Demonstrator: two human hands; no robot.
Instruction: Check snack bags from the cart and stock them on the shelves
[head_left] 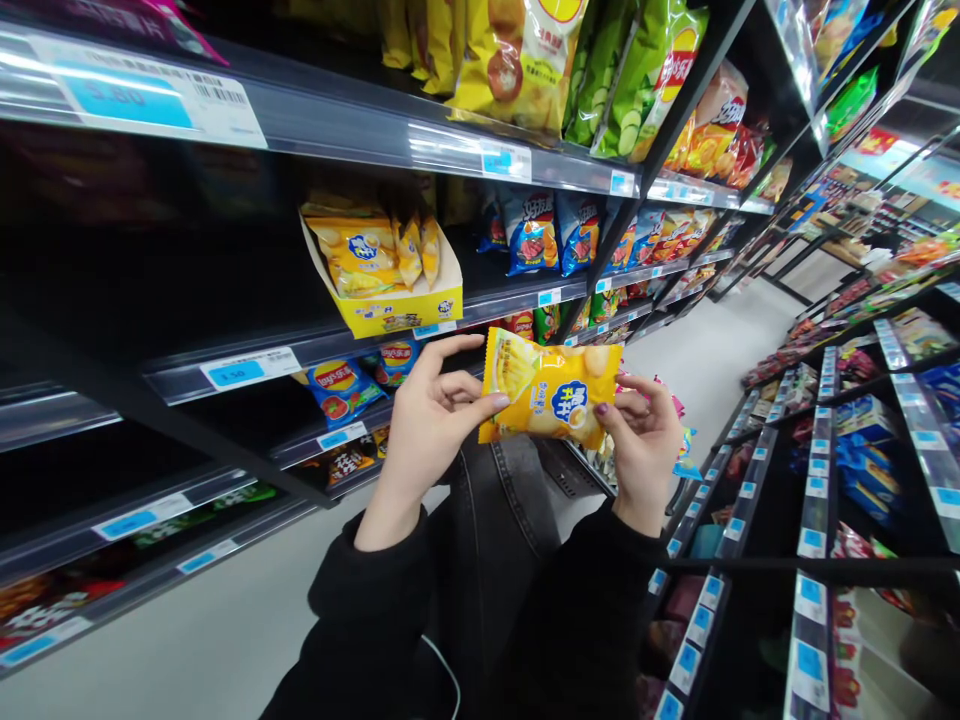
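A yellow snack bag [551, 390] with a blue-and-white logo is stretched level between my two hands, its printed front facing me. My left hand [442, 410] pinches the bag's left end between thumb and fingers. At the other end, my right hand [641, 440] grips the right edge with the thumb on the front and the fingers behind. Just beyond my left hand, a yellow display box [401, 315] on the shelf holds several matching yellow bags [356, 255]. It sits tilted in view at the shelf's front edge.
Above runs a shelf with large yellow chip bags [517, 70] and green chip bags [652, 80]. Blue snack bags [532, 230] stand right of the display box. Beneath my hands is part of a dark shopping cart [574, 470]. Another shelf row [814, 500] lines the aisle's right side.
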